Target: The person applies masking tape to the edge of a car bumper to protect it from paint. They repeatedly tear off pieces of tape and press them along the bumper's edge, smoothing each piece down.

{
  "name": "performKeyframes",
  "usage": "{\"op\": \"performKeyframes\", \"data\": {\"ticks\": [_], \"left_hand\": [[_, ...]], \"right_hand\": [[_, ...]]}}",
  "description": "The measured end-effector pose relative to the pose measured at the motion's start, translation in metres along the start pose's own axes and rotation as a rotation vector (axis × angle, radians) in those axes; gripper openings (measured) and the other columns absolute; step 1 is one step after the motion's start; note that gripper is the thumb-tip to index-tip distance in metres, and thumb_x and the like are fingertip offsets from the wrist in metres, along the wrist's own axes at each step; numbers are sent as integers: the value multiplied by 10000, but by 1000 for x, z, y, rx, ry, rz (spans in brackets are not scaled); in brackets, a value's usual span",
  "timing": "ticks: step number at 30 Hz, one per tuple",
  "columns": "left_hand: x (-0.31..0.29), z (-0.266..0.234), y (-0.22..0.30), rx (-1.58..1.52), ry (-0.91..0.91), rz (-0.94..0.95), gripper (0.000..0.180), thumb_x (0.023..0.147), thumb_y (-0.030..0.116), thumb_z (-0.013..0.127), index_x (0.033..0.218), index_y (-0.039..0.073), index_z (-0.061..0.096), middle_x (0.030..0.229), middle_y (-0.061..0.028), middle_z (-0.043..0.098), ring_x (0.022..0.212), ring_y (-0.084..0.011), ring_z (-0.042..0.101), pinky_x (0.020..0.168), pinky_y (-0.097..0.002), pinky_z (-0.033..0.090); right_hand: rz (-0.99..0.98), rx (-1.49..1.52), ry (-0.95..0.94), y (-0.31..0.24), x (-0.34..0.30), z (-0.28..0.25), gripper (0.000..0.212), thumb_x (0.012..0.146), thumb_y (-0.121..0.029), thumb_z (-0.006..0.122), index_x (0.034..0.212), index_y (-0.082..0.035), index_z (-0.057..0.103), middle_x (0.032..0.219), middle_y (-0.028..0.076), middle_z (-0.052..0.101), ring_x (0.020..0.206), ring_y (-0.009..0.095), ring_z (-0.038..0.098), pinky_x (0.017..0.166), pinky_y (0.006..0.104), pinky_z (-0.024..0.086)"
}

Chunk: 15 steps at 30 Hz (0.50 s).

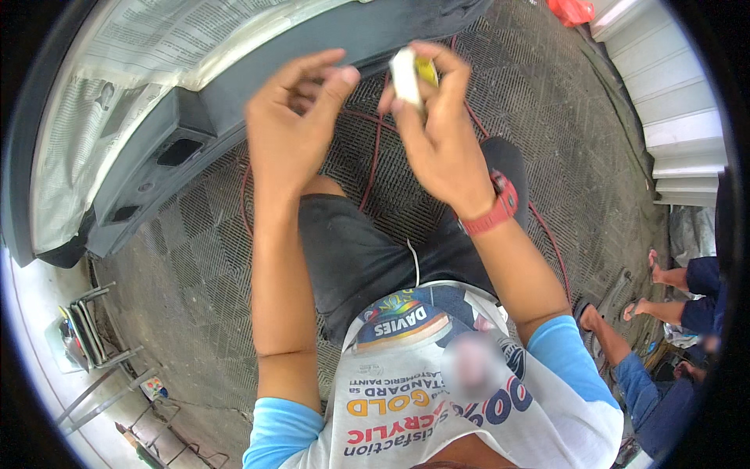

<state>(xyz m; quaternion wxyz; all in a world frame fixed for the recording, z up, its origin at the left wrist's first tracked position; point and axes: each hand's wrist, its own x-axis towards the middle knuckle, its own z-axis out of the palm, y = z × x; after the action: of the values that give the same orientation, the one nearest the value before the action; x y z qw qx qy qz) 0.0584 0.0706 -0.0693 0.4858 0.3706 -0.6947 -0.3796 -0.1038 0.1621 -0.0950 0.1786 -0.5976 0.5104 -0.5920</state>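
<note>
the left hand [291,125] was up in front of the person's chest, its fingers half curled, with a narrow gap between thumb tip and forefinger. the right hand [441,133] pinched a small white and yellow piece [405,76] between thumb and fingers; that piece was at the top of the grip, blurred, so its exact kind could not be told. open room lay between the two hands, and the floor matting [211,289] showed through it.

a long grey panel [226,90] ran slantwise at the upper left, its lower edge standing out against the matting. the left hand overlapped that edge in view; whether it touched could not be told. newspaper [74,156] covered the area beyond the panel. to the right, a broad stretch of floor reached the edge of a white ridged wall [668,102]. both thighs, in dark shorts [351,242], were spread beneath the forearms.

counted: two hands, one pinched piece, one red watch [502,205] on the right wrist, two dark openings in the panel, and one red bag [572,11] by the wall. red hose [378,141] crossed the matting in several stretches. three feet of people nearby showed at the right rim.
</note>
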Motion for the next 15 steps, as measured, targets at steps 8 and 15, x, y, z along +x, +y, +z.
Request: {"op": "performKeyframes", "data": {"ticks": [8, 15], "left_hand": [[-34, 15, -9, -124, -237, -158, 109, 914, 66, 844, 981, 0, 789, 927, -44, 756, 800, -102, 666, 748, -272, 544], [-24, 14, 14, 113, -47, 133, 103, 943, 88, 827, 983, 4, 782, 845, -36, 748, 734, -91, 643, 698, -256, 522]], "right_hand": [[278, 64, -293, -25, -35, -26, 457, 1079, -127, 581, 1495, -25, 424, 806, 166, 704, 728, 344, 721, 704, 445, 549], [-62, -326, -92, 6, -31, -23, 116, 1089, -141, 603, 1134, -40, 638, 742, 116, 713, 629, 309, 725, 584, 430, 542]]}}
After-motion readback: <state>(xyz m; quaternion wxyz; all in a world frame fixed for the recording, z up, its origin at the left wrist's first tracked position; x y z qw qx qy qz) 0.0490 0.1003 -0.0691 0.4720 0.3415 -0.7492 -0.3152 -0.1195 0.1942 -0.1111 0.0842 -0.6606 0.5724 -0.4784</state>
